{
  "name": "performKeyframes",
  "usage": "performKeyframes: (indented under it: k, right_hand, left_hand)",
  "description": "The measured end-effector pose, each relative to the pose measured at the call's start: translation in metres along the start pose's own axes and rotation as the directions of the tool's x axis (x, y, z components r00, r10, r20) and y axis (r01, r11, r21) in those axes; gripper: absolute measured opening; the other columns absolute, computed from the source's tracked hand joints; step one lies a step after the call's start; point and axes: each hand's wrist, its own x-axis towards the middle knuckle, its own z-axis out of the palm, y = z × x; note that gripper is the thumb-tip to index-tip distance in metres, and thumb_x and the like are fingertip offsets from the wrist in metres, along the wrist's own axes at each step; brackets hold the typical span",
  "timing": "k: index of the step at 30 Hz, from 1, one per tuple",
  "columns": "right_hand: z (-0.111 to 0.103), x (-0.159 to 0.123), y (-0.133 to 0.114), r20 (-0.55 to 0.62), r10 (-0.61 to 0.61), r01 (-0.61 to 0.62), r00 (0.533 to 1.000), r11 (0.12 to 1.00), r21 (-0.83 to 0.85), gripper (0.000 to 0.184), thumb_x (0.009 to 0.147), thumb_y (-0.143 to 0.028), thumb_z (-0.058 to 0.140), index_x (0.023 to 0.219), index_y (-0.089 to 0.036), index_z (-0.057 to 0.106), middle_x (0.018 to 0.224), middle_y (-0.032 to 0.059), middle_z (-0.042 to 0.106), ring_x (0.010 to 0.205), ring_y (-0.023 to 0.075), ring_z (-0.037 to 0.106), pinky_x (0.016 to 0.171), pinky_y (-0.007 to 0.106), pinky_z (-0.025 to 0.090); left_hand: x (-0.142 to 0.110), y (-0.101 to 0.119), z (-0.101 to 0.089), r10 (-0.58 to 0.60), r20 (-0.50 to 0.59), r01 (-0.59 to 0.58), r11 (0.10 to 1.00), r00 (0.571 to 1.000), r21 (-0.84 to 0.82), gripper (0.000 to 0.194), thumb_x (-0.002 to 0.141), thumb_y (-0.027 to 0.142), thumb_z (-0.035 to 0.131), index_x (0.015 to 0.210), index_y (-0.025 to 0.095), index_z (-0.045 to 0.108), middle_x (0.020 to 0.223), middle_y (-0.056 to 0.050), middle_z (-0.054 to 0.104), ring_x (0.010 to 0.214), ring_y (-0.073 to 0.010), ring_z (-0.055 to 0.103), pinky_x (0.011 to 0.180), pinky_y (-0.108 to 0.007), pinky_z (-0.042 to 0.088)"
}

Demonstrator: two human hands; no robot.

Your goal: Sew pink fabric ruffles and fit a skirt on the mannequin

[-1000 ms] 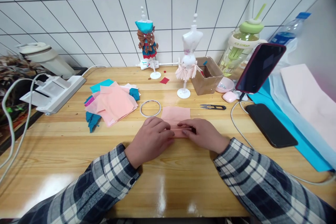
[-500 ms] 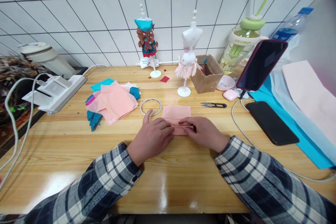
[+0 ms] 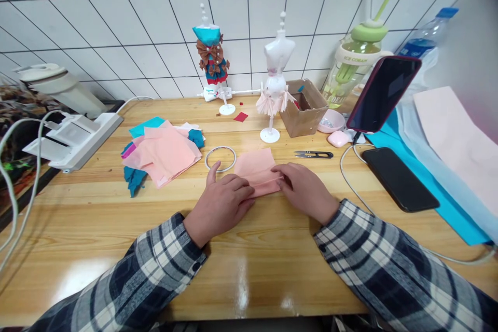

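A thin pink paper sheet (image 3: 257,162) lies in front of me, its near part folded over into a strip. My left hand (image 3: 220,205) is closed on the left end of that fold, one finger lifted away from the rest. My right hand (image 3: 305,189) pinches the fold's right end between thumb and fingers. The sheet is turned at a slight slant, its right side higher. Just beyond my left hand rests a silver ring (image 3: 220,159). Black thread snips (image 3: 314,154) lie beyond my right hand.
Pink and teal pieces (image 3: 167,153) are piled at left, near a white power strip (image 3: 78,142). Behind stand a dressed mini mannequin (image 3: 212,59), another in a pink skirt (image 3: 274,91) and a cardboard box (image 3: 307,119). Phones (image 3: 400,179), (image 3: 383,93) sit at right.
The sheet has turned counterclockwise, its right end swinging up and away. My right hand has shifted slightly along the fold, and one finger of my left hand has lifted.
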Motion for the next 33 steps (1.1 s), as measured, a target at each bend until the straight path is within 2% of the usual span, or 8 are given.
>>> performKeyframes:
  k: [3, 8, 11, 14, 18, 26, 30, 33]
  right_hand:
    - [-0.002, 0.003, 0.001, 0.056, 0.08, -0.084, 0.995, 0.994, 0.075, 0.017, 0.086, -0.021, 0.052, 0.097, -0.022, 0.065, 0.085, 0.0015, 0.068, 0.078, 0.0165, 0.059, 0.069, 0.028, 0.042]
    - [-0.002, 0.002, -0.001, 0.075, 0.076, -0.077, 0.994, 0.997, 0.017, 0.027, 0.083, -0.019, 0.053, 0.109, -0.024, 0.062, 0.082, 0.0007, 0.067, 0.073, 0.0164, 0.058, 0.064, 0.028, 0.039]
    - [-0.003, 0.001, -0.002, 0.016, -0.011, 0.011, 1.0, 1.0, -0.012, 0.023, 0.081, -0.018, 0.057, 0.103, -0.021, 0.064, 0.092, 0.0043, 0.067, 0.086, 0.0201, 0.059, 0.074, 0.032, 0.043]
    - [-0.008, -0.001, -0.005, -0.061, -0.179, 0.18, 0.982, 0.984, 0.012, 0.024, 0.082, -0.025, 0.061, 0.105, -0.019, 0.064, 0.105, 0.0077, 0.065, 0.1, 0.0226, 0.056, 0.088, 0.036, 0.042]
    - [-0.012, -0.002, -0.008, 0.072, -0.33, 0.33, 0.941, 0.944, 0.006, 0.03, 0.082, -0.036, 0.065, 0.107, -0.019, 0.065, 0.102, 0.007, 0.067, 0.097, 0.0235, 0.056, 0.087, 0.039, 0.042]
    - [-0.005, 0.0, -0.001, 0.091, -0.274, 0.276, 0.958, 0.961, -0.009, 0.022, 0.082, -0.016, 0.057, 0.1, -0.018, 0.069, 0.097, 0.0065, 0.068, 0.09, 0.0205, 0.058, 0.082, 0.034, 0.044]
    - [-0.003, 0.0, 0.002, 0.078, -0.23, 0.227, 0.97, 0.973, 0.047, 0.027, 0.082, -0.013, 0.052, 0.103, -0.019, 0.068, 0.099, 0.0053, 0.071, 0.091, 0.0202, 0.061, 0.083, 0.034, 0.045]
    - [-0.003, 0.0, 0.001, 0.062, -0.127, 0.12, 0.99, 0.987, 0.11, 0.037, 0.078, -0.011, 0.054, 0.112, -0.021, 0.065, 0.098, 0.0033, 0.071, 0.087, 0.0187, 0.062, 0.078, 0.031, 0.045]
  left_hand:
    - [0.0, 0.001, 0.0, -0.015, -0.007, 0.015, 1.0, 1.0, 0.003, 0.017, 0.09, 0.032, 0.054, 0.097, 0.025, 0.067, 0.098, -0.001, 0.071, 0.098, -0.0215, 0.061, 0.113, -0.059, 0.002]
    - [0.0, -0.001, 0.004, 0.007, -0.007, -0.007, 1.0, 1.0, 0.023, 0.018, 0.092, 0.028, 0.049, 0.093, 0.026, 0.068, 0.095, 0.0, 0.071, 0.096, -0.0197, 0.061, 0.112, -0.054, 0.013]
    - [0.0, -0.003, 0.004, 0.003, 0.001, -0.003, 0.999, 1.0, 0.037, 0.021, 0.093, 0.024, 0.046, 0.093, 0.026, 0.067, 0.093, 0.001, 0.071, 0.094, -0.0189, 0.062, 0.111, -0.054, 0.014]
    - [0.001, -0.003, 0.001, -0.012, 0.014, 0.012, 0.999, 1.0, 0.038, 0.022, 0.092, 0.022, 0.045, 0.091, 0.025, 0.067, 0.092, 0.001, 0.071, 0.093, -0.0187, 0.062, 0.111, -0.053, 0.015]
    - [0.001, -0.003, -0.001, -0.039, 0.038, 0.039, 0.999, 0.998, 0.008, 0.021, 0.092, 0.023, 0.045, 0.09, 0.024, 0.066, 0.088, 0.002, 0.071, 0.091, -0.0181, 0.063, 0.111, -0.053, 0.015]
    - [0.001, -0.011, 0.007, -0.124, 0.014, 0.125, 0.986, 0.992, -0.115, 0.021, 0.092, 0.026, 0.045, 0.094, 0.023, 0.066, 0.087, 0.0, 0.072, 0.086, -0.0174, 0.065, 0.107, -0.05, 0.024]
    - [0.001, -0.014, 0.012, -0.175, 0.005, 0.172, 0.964, 0.985, -0.203, 0.029, 0.089, 0.034, 0.053, 0.115, 0.024, 0.059, 0.105, -0.002, 0.072, 0.094, -0.0195, 0.065, 0.106, -0.049, 0.027]
    - [0.002, -0.014, 0.013, -0.238, -0.01, 0.228, 0.941, 0.971, -0.252, 0.039, 0.086, 0.033, 0.057, 0.123, 0.023, 0.053, 0.099, -0.002, 0.072, 0.093, -0.0198, 0.065, 0.104, -0.047, 0.031]
